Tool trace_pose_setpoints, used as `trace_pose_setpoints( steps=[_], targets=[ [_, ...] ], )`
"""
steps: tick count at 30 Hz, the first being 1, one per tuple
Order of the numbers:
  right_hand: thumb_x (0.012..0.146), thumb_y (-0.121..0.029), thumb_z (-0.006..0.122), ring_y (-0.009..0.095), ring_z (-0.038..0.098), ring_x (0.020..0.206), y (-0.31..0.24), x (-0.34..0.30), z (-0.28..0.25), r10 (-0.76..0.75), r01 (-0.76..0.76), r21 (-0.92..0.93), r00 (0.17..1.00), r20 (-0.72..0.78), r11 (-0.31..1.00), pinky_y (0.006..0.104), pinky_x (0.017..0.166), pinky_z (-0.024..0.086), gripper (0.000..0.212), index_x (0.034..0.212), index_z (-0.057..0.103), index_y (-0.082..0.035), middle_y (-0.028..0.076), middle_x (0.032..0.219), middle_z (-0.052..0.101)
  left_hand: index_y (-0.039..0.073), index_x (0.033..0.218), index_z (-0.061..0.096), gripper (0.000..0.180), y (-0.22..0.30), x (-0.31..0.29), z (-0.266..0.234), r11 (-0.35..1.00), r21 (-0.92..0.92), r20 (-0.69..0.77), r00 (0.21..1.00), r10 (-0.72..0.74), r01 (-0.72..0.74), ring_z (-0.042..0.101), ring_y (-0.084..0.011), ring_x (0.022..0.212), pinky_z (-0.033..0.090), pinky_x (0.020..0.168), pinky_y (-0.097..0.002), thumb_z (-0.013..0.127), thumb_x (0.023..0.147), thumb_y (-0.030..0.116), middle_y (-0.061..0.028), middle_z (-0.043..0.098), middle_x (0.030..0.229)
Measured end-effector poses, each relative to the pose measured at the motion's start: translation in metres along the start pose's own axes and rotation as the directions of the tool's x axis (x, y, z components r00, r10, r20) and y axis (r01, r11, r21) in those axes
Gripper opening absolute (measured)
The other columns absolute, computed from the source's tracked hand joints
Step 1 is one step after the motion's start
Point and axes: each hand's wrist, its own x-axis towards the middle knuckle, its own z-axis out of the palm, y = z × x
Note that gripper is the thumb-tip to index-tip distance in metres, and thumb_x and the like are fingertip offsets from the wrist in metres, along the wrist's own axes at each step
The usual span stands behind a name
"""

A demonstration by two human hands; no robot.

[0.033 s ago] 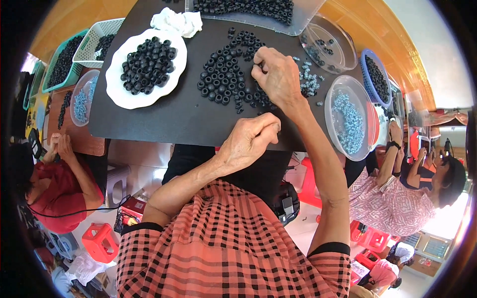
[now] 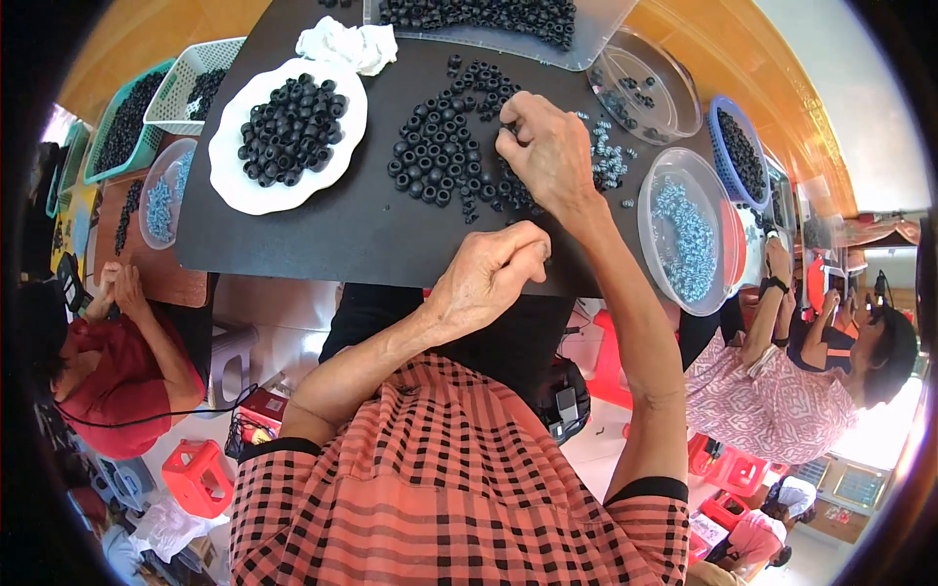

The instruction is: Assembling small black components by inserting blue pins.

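My left hand [image 2: 491,273] is closed at the table's near edge, thumb pressed against the curled fingers. What it holds, if anything, is hidden. Over the loose black parts, my right hand [image 2: 550,154] bends its fingers into a pinch; anything between the tips is too small to make out. The black round parts [image 2: 437,151], each with a hole, spread beside and beneath that hand. To its right lies a scatter of small blue coil-like pieces [image 2: 608,161]. A clear round tub [image 2: 649,230] holding more blue pieces stands right of my right forearm.
On the dark table [image 2: 322,244], a white scalloped plate [image 2: 227,168] carries a heap of black parts, with crumpled white tissue [image 2: 344,44] behind. A clear tray [image 2: 591,44] and round container [image 2: 674,73] stand farther back. People work at both sides; red stools [image 2: 195,479] stand on the floor.
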Motion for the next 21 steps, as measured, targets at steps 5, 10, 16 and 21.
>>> trace_pose_setpoints(
  steps=[5, 10, 16, 21],
  targets=[
    [0.070, -0.004, 0.068, 0.018, 0.062, 0.062, -0.021, -0.024, -0.027, 0.082, -0.065, 0.201, 0.994, -0.075, 0.977, 0.0305, 0.058, 0.049, 0.020, 0.088, 0.060, -0.006, 0.006, 0.075, 0.062, -0.002, 0.090, 0.060, 0.021, -0.005, -0.008, -0.004, 0.985, -0.141, -0.058, 0.992, -0.110, 0.101, 0.058, -0.0084, 0.072, 0.047, 0.073, -0.0233, 0.045, 0.097, 0.011, -0.0038, 0.063, 0.077],
    [0.072, -0.001, 0.068, 0.013, 0.065, 0.071, -0.045, -0.061, -0.060, 0.189, -0.162, 0.361, 0.981, -0.041, 0.919, 0.0263, 0.068, 0.050, 0.019, 0.090, 0.062, -0.003, 0.004, 0.079, 0.066, 0.000, 0.090, 0.058, 0.015, 0.006, 0.000, -0.012, 0.986, -0.163, -0.251, 0.968, -0.025, -0.017, 0.057, -0.0072, 0.074, 0.046, 0.070, -0.0217, 0.050, 0.096, 0.011, -0.0020, 0.061, 0.078],
    [0.073, -0.001, 0.072, 0.014, 0.064, 0.074, -0.050, -0.090, -0.068, 0.154, -0.131, 0.477, 0.988, -0.008, 0.869, 0.0270, 0.066, 0.051, 0.018, 0.088, 0.061, -0.001, 0.006, 0.089, 0.065, -0.001, 0.096, 0.061, 0.018, 0.007, 0.005, -0.009, 0.976, -0.165, -0.100, 0.982, -0.157, 0.139, 0.056, -0.0068, 0.073, 0.045, 0.070, -0.0213, 0.050, 0.096, 0.014, -0.0024, 0.064, 0.080],
    [0.075, 0.005, 0.066, 0.016, 0.066, 0.076, -0.039, -0.108, -0.072, 0.153, -0.097, 0.553, 0.987, -0.056, 0.827, 0.0271, 0.067, 0.053, 0.018, 0.092, 0.065, 0.000, 0.009, 0.090, 0.065, -0.002, 0.103, 0.062, 0.020, 0.001, 0.005, -0.003, 0.935, -0.303, 0.009, 0.982, -0.190, 0.184, 0.057, -0.0079, 0.074, 0.046, 0.071, -0.0222, 0.051, 0.095, 0.013, -0.0027, 0.064, 0.082]
  ],
)
